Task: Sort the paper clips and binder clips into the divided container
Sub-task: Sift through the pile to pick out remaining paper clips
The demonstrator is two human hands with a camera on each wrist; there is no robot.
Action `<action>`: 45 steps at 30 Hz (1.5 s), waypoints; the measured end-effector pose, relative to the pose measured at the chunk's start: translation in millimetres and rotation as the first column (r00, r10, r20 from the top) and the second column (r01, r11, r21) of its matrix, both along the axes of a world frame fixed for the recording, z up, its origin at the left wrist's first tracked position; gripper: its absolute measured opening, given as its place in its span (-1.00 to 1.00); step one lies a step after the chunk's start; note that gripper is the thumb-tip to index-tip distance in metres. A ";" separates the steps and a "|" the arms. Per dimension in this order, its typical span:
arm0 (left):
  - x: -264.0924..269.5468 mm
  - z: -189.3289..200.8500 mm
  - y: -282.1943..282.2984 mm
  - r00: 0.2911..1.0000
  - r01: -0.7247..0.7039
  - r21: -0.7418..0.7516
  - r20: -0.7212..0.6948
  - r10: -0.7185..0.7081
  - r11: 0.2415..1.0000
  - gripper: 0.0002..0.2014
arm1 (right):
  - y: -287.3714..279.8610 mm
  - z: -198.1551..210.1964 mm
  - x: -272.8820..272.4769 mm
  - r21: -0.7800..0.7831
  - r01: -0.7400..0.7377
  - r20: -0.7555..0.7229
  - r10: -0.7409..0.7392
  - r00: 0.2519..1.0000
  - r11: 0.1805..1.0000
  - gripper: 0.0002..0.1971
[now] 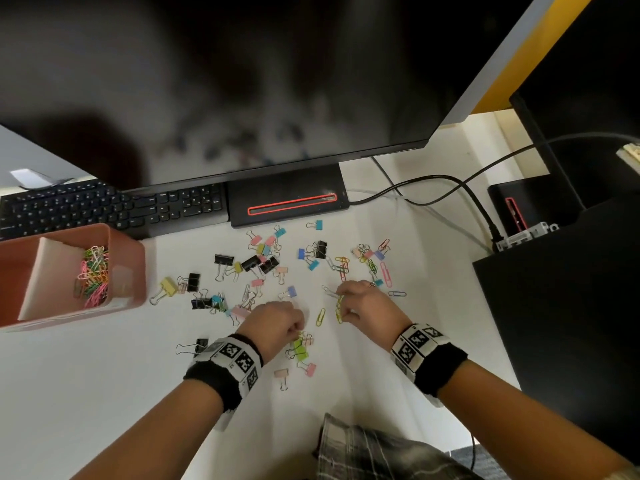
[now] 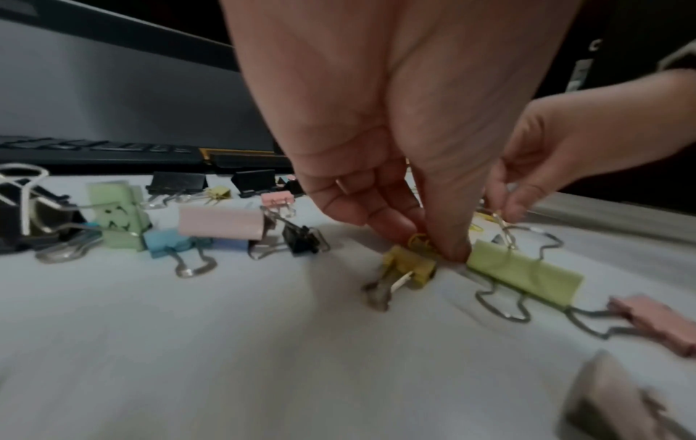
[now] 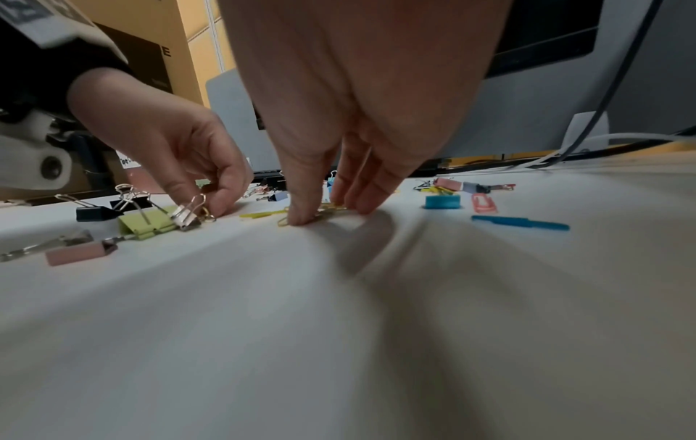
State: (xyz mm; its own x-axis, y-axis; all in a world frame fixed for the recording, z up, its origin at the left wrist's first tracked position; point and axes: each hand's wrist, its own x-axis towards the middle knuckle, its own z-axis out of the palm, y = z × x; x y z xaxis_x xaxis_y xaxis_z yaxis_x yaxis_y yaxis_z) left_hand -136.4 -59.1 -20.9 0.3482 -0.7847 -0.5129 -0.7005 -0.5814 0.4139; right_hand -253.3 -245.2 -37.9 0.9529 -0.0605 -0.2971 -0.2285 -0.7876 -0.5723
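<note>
Binder clips and paper clips lie scattered on the white desk (image 1: pixel 104 393). My left hand (image 1: pixel 298 332) pinches a small yellow paper clip (image 2: pixel 421 239) between thumb and fingertips, right beside a small yellow binder clip (image 2: pixel 408 266) and a green binder clip (image 2: pixel 523 275). To its right, my right hand (image 1: pixel 341 311) pinches a few yellow paper clips (image 3: pixel 325 210) against the desk, thumb on one side and fingers on the other. The pink divided container (image 1: pixel 124 237) stands at the far left, and its right compartment holds a heap of coloured paper clips (image 1: pixel 92 277).
A black keyboard (image 1: pixel 104 209) and a monitor base (image 1: pixel 287 199) lie behind the clips. Black cables (image 1: pixel 450 181) run to the right. A black box (image 1: pixel 561 306) borders the desk on the right. Pink binder clips (image 1: pixel 308 368) lie near my left wrist.
</note>
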 end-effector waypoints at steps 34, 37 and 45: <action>-14.4 -14.1 -41.0 0.962 -0.272 -0.138 -0.015 0.273 0.952 -0.86 | -9.2 8.6 12.5 -0.027 0.150 -0.190 -0.152 0.970 0.988 -0.79; -9.2 -13.1 -35.5 0.964 -0.267 -0.173 -0.055 0.261 0.948 -0.83 | -14.9 11.0 8.6 0.075 0.239 -0.133 -0.227 0.965 0.968 -0.74; -1.7 2.3 -8.7 0.859 -0.512 -0.277 -0.158 0.487 0.813 -0.87 | -23.8 2.8 51.2 -0.016 0.304 -0.135 -0.304 0.943 0.952 -0.58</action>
